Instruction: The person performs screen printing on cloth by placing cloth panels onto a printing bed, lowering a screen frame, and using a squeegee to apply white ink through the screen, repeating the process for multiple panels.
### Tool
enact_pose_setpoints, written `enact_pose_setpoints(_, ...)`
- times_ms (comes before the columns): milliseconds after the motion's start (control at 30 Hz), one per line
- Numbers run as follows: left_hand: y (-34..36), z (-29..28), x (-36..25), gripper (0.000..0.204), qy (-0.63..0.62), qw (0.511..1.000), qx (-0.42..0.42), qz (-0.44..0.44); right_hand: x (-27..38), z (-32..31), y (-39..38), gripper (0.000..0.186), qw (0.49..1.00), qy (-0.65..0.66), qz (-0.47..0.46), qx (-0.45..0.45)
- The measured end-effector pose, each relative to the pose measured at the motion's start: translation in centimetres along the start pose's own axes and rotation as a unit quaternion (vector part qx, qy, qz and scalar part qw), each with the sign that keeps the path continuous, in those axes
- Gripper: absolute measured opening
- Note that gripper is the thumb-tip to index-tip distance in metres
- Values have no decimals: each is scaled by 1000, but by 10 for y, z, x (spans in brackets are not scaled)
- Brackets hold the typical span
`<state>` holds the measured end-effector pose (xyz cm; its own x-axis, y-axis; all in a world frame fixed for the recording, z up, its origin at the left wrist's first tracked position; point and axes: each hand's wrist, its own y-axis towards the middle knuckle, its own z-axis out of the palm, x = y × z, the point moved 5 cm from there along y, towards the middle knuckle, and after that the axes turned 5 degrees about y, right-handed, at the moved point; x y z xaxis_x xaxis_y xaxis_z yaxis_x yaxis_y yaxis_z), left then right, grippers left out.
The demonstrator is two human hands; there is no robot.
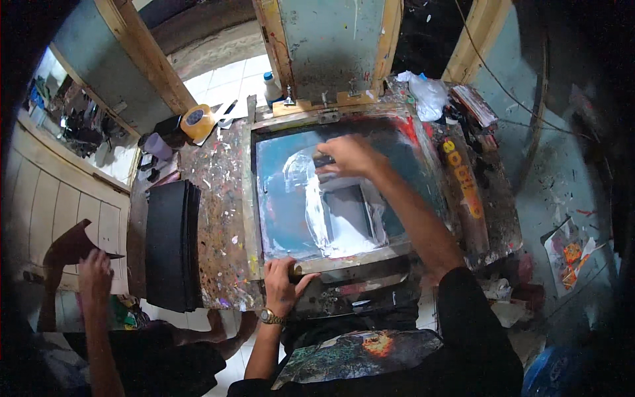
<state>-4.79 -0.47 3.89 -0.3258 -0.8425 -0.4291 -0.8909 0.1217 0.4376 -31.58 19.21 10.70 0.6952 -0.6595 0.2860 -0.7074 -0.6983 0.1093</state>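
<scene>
Paint-spattered table (218,218); left hand (283,283) fingers clamped on screen frame (344,263), right hand (347,155) gripping squeegee (324,161).

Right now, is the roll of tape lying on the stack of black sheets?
No, the roll of tape sits at the table's far corner, apart from the stack of black sheets.

A paint-spattered wooden worktable (218,218) fills the middle of a dim workshop. White floor tiles (228,76) show beyond its far left corner, wooden beams (142,53) lean above, and a grey stained floor (562,178) lies right.
</scene>
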Motion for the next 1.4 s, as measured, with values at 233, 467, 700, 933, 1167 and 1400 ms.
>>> enact_pose_setpoints(233, 2, 9, 3, 55, 2, 1000, -1, 22, 25, 43, -62, 36, 992, -37, 33, -114)
enact_pose_setpoints(467, -3, 11, 8, 56, 18, 1000, 14, 20, 34, 36, -62, 36, 998, 32, 54, 21)
enact_pose_setpoints(700, 3, 10, 4, 54, 13, 1000, 1, 20, -1, 10, -21, 31, 997, 28, 43, -60)
enact_pose_setpoints(933, -7, 12, 8, 56, 10, 1000, 25, 2, 96, 52, -129, 16, 989, -46, 25, -136)
enact_pose_setpoints(1167, 0, 11, 1, 56, 10, 1000, 8, 14, 137, 63, -179, 23, 973, -137, 46, -180)
enact_pose_setpoints(1400, -1, 9, 4, 53, 29, 999, -11, 34, 80, 31, -110, 10, 987, -43, 19, -154)
